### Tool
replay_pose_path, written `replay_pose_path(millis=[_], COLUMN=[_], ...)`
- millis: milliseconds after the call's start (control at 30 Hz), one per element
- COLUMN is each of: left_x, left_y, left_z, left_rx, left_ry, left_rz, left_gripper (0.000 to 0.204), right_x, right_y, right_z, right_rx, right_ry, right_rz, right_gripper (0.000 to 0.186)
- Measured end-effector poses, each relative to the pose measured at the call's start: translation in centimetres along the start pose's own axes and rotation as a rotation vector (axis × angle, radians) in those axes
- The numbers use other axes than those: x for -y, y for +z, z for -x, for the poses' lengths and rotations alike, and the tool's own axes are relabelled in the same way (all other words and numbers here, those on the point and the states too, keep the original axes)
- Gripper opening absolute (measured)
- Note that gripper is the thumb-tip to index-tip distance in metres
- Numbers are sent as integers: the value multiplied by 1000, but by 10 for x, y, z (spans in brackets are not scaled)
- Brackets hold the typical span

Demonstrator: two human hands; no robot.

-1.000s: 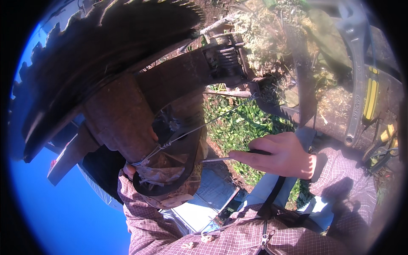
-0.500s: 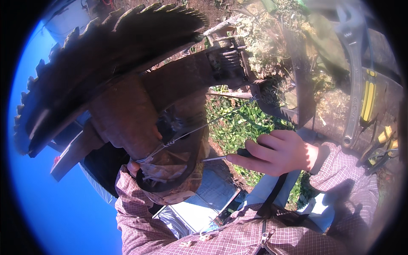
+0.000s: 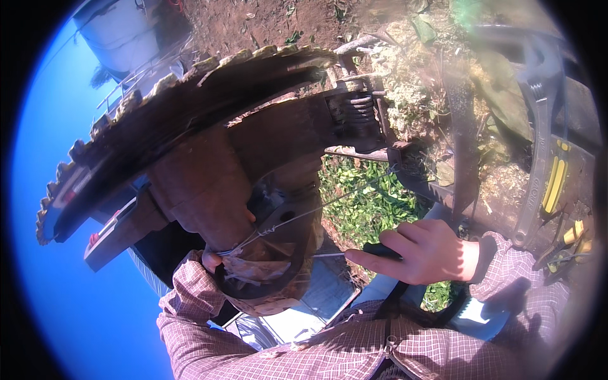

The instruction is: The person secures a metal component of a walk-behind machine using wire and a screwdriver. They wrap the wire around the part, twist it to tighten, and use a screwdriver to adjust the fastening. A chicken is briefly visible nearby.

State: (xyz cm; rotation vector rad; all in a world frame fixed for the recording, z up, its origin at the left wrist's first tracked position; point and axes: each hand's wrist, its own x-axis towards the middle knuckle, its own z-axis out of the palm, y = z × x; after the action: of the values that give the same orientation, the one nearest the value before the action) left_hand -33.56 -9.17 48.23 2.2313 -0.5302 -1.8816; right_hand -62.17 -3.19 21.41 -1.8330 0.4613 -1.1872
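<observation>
My right hand (image 3: 425, 250) is closed round the dark handle of a screwdriver (image 3: 384, 251). The thin metal shaft points left, and its tip is at or behind the edge of a brown metal housing (image 3: 199, 183). Only the thumb and a fingertip of my left hand (image 3: 211, 260) show; they curl round the housing's lower side, and the rest is hidden. A wire (image 3: 304, 214) is wound round the housing near my left thumb and stretches off to the upper right. Torn brown wrapping (image 3: 259, 263) sits in the housing's round open end. Above spreads a large toothed disc (image 3: 190, 104).
On a wooden surface to the right lie an adjustable wrench (image 3: 535, 158), a yellow-and-black tool (image 3: 555, 177) and yellow-handled pliers (image 3: 573, 237). A coil spring (image 3: 360, 114) sits on the machine's arm. Green plants (image 3: 367, 196) grow below, and a white tank (image 3: 123, 38) stands at the far left.
The view has shifted, so the disc and housing sit lower and slightly further right. My right hand still holds the screwdriver, and my left hand stays on the housing.
</observation>
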Motion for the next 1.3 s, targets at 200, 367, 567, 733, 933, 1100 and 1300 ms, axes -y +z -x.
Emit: replay_pose_path(millis=[200,367,567,733,933,1100,1300], left_x=[2,6,2,1,-1,-15,-9], left_y=[-6,-12,-13,-16,-17,-3,16], left_z=[1,7,0,0,1,-2,4], left_rx=[13,25,77,109,114,49,-93], left_ry=[-13,-6,12,27,45,50,65], left_rz=[2,-1,-35,-60,-109,-137,-49], left_gripper=[96,96,96,97,97,97,98], right_x=[7,9,0,11,6,12,12], right_y=[-10,-24,-18,-3,0,-11,-8], right_z=[-5,-22,-24,-12,-3,-18,-8], right_rx=[64,282,398,150,-51,10,50], right_ry=[111,515,846,467,-21,-82,-28], right_rz=[-139,-689,-1232,-751,56,193,90], right_gripper=[60,42,33,39,66,65,67])
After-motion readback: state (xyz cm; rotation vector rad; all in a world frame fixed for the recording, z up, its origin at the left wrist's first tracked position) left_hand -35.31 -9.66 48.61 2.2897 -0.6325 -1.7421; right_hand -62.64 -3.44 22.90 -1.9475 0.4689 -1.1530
